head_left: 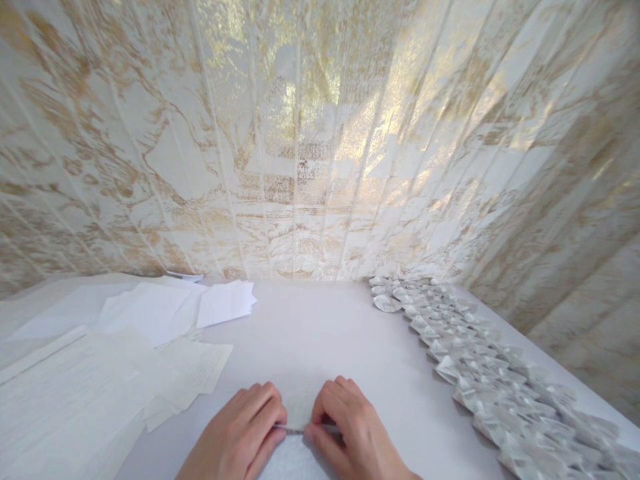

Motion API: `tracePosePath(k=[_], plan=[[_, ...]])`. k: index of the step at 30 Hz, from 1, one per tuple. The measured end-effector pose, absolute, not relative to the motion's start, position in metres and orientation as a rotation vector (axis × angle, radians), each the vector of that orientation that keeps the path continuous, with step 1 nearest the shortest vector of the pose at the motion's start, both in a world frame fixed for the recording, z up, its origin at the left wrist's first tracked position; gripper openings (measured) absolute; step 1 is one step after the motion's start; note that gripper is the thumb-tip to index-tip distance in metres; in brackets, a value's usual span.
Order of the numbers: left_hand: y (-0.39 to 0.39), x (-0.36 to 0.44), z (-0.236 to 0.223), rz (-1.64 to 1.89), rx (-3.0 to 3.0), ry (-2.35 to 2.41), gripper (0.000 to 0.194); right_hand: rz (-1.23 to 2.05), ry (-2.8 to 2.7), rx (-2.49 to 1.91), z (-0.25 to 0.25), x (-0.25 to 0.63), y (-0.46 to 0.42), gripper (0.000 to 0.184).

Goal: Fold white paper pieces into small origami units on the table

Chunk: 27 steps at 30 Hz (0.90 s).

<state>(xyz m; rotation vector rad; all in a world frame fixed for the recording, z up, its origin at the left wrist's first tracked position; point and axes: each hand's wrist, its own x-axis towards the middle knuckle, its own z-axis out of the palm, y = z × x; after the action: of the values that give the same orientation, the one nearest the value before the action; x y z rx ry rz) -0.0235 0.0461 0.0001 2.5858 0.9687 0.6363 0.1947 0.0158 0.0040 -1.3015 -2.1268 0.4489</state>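
A thin whitish sheet of paper lies low in the middle of the view, with a narrow dark crease or edge running across it. My left hand pinches one end of that edge between thumb and curled fingers. Facing it across a small gap, my right hand grips the other end in the same way. Both hands rest low at the table's near side, and they cover much of the sheet.
Printed sheets and blank white papers overlap on the left of the white table. Rows of folded paper pieces line its right side. A wall with a gold pattern rises behind.
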Motion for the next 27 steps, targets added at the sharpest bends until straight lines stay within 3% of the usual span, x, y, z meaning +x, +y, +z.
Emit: tracePosePath(k=[8, 27], plan=[[0.045, -0.022, -0.004, 0.730, 2.617, 0.867, 0.014, 0.380, -2.148, -1.325, 0.005, 0.192, 0.015, 0.029], [0.045, -0.019, 0.004, 0.543, 2.650, 0.962, 0.012, 0.376, -2.201, -1.322, 0.006, 0.192, 0.015, 0.025]])
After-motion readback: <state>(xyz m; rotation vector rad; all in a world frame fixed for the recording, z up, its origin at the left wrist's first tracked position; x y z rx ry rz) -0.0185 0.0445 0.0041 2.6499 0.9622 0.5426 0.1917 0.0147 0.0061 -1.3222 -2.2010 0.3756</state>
